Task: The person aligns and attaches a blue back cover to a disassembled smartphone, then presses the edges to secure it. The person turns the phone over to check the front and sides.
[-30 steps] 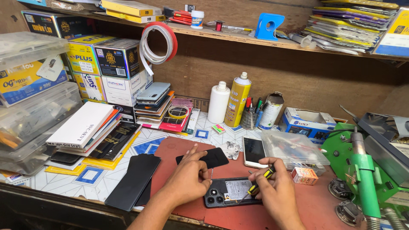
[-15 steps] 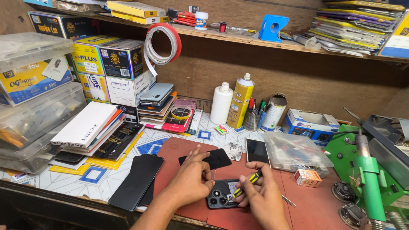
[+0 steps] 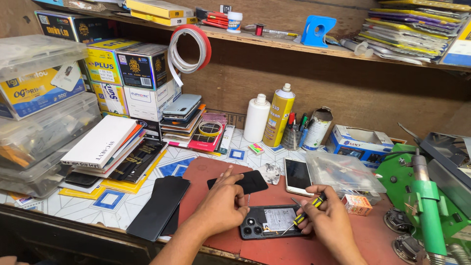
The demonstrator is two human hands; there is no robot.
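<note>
Since the earlier frame, both hands are sitting closer together over the opened black phone (image 3: 269, 222), and the screwdriver tip is now resting on its exposed back. Left hand (image 3: 222, 208) is pressing the phone's left end against the red mat (image 3: 206, 172), fingers spread and gripping nothing. Right hand (image 3: 329, 221) is pinching a yellow-and-black screwdriver (image 3: 303, 219), tip angled down-left. Beyond the right hand a white phone (image 3: 298, 175) is lying on the counter (image 3: 88, 208).

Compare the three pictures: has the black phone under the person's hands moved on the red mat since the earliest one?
Cannot tell: the camera shifts. The black phone lies on the red mat, below the white phone, as before.
</note>
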